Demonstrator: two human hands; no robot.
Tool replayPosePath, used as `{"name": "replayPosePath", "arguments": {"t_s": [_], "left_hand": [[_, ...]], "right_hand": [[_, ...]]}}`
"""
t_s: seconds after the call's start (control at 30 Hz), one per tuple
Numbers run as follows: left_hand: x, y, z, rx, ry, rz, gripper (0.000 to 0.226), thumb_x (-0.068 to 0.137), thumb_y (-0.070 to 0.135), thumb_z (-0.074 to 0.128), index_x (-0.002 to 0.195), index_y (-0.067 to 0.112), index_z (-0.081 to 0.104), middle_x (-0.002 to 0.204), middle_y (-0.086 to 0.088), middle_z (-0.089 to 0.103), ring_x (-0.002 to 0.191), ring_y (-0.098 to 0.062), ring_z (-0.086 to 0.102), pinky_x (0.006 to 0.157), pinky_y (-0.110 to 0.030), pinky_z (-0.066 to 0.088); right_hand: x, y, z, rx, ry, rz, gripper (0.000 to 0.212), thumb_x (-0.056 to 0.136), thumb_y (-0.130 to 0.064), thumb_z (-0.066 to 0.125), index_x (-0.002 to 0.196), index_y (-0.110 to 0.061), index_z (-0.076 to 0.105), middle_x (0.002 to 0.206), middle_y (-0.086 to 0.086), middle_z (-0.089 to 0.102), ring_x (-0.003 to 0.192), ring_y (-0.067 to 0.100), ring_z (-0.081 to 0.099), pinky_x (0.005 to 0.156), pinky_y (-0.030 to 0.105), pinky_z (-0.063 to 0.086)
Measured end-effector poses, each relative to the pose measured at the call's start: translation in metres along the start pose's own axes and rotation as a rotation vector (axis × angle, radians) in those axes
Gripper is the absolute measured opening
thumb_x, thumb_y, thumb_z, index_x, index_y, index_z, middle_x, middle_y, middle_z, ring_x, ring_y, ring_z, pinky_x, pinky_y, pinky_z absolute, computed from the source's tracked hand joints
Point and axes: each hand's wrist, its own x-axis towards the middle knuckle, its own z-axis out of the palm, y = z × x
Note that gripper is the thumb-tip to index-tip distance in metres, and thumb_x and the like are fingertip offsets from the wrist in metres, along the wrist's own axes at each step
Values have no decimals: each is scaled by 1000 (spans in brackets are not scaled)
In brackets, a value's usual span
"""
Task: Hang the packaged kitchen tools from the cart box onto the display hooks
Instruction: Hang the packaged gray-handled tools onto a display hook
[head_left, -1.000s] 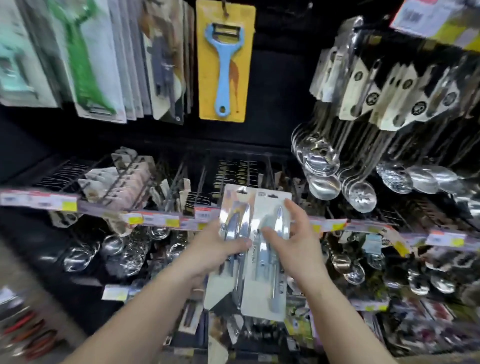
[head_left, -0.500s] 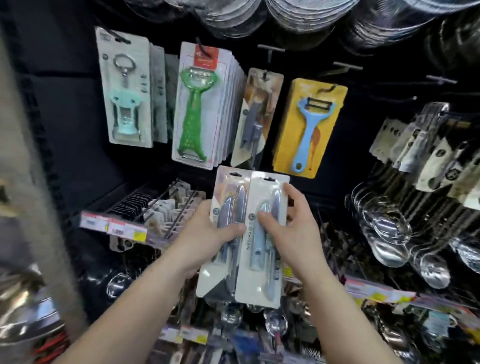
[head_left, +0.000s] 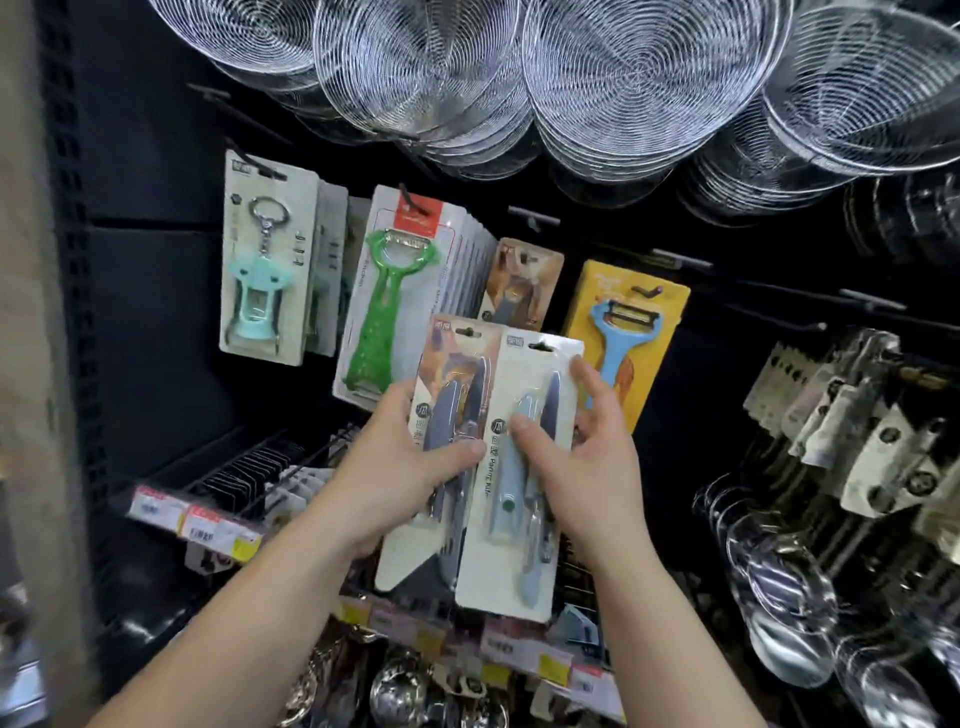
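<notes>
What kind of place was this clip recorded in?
Most likely a shop's kitchenware aisle: carded peelers hang on hooks against a dark back panel, price labels run along the shelf edge, and wire strainers hang in stacks overhead.

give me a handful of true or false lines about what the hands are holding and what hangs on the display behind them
1. The left hand grips the grey knife pack. True.
2. The right hand holds nothing. False: it holds the blue knife pack.
3. The two packs overlap, blue in front. True.
4. The green peeler pack hangs right of the yellow peeler pack. False: it hangs left of it.
5. Wire skimmers hang above the packs. True.
</notes>
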Motion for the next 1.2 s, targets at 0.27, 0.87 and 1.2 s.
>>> {"name": "replayPosePath", "arguments": {"t_s": [0.27,0.87,1.2], "left_hand": [[1,19,0,40,86,29,71,73,36,87,133,31,49,112,10,73,102,-12,72,95,-44,56],[26,34,-28,-33,237,135,71,71,46,85,130,44,47,106,14,75,93,-13,74,75,-35,56],[38,39,-48,-22,144,114,51,70,40,81,100,61,46,99,11,78,67,-4,69,55,-20,47]], "right_hand": [[21,-6,-6,84,-65,-87,74,85,-31,76,144,-48,34,139,-17,55,125,3,55,98,33,54],[64,-26,21,181,-97,-200,72,83,-31,78,132,-59,34,140,-18,54,125,1,55,103,36,51],[61,-38,28,212,-14,-146,80,82,-30,79,148,-45,35,138,-19,57,122,2,59,101,37,53]]}}
